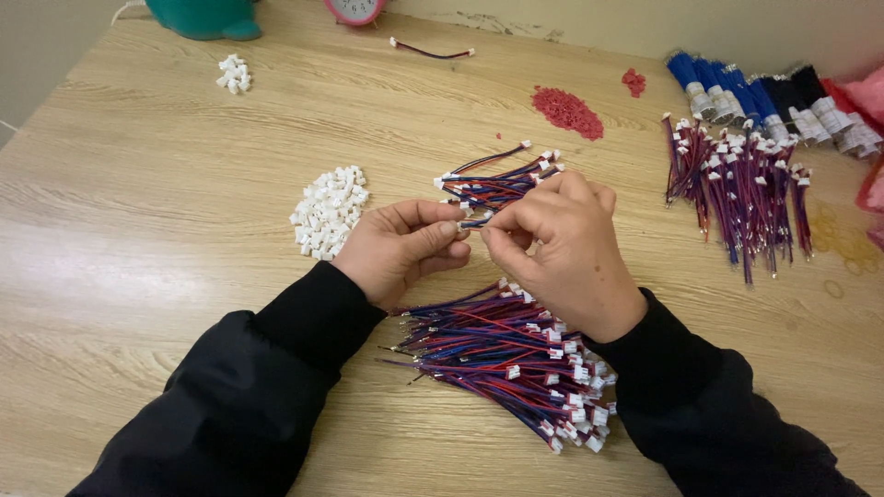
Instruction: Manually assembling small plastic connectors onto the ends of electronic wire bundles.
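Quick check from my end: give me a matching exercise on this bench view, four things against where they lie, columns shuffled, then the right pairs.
Things:
1. pile of white connector housings
2. heap of red bits
3. blue wire bundles
4. big pile of red and blue leads

Places:
A. far right edge of the table
B. under the right hand
C. just beyond the left hand
D. centre back, past both hands

Pairs: 1-C, 2-D, 3-A, 4-B

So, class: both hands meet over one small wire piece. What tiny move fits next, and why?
Probably lay it on the small wire bunch just beyond the fingers: left hand and right hand both pinch one wire piece, seemingly with a white plug.
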